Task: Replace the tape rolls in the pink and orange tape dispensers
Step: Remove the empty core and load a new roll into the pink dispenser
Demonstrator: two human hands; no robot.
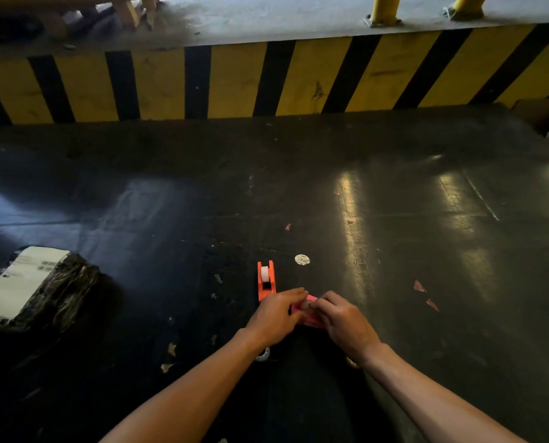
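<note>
Both hands meet over the pink tape dispenser (308, 313) on the dark floor (394, 203) — the left hand (274, 318) curled against its near side, the right hand (345, 322) closed over its other end, fingertips pinching at the top. Just beyond the left hand stands the orange tape dispenser (266, 281), a white tape roll (264, 274) seated in it. Two more rolls peek out beneath the wrists — one (263, 353) left, one (351, 361) right.

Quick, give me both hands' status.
Left hand: closed on the pink tape dispenser.
Right hand: fingers pinched on the same dispenser, at its roll.
</note>
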